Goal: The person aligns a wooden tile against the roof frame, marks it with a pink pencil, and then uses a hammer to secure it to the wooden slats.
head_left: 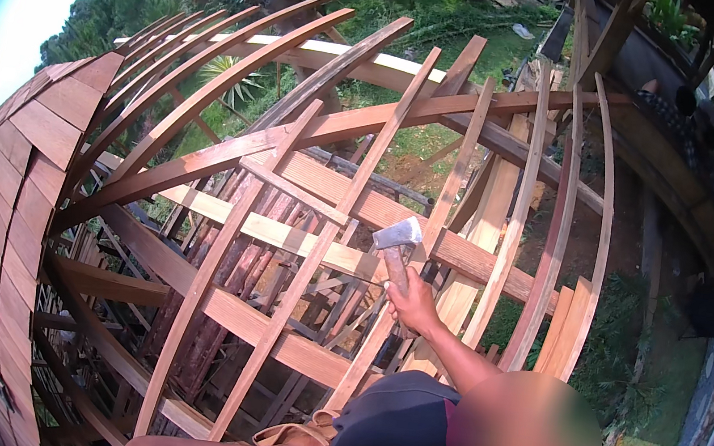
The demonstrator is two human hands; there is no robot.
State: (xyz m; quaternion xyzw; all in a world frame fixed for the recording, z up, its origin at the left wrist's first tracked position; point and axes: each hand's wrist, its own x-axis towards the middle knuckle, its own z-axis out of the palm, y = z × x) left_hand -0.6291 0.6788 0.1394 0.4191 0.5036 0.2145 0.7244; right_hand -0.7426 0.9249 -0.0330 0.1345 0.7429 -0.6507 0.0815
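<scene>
My right hand (412, 302) is closed around the wooden handle of a hatchet (398, 235). Its broad grey metal head points up, over the crossing wooden strips. Low in the picture, my left forearm reaches across to the right. My left hand (307, 443) rests at a tan pouch (282, 432) beside dark blue cloth (393, 431), and its fingers are hidden. Long narrow battens (303, 293) run up and away beneath both hands, crossing thicker beams (279, 337). A short wooden piece (294, 189) lies across two battens left of the hatchet head.
Overlapping wooden shingles (29, 144) cover a roof slope on the left. A curved beam (370, 125) crosses farther out. Through the open frame, poles and lumber (226, 255) show far below. Trees and grass (417, 41) lie beyond; a dark roof edge (677, 188) stands right.
</scene>
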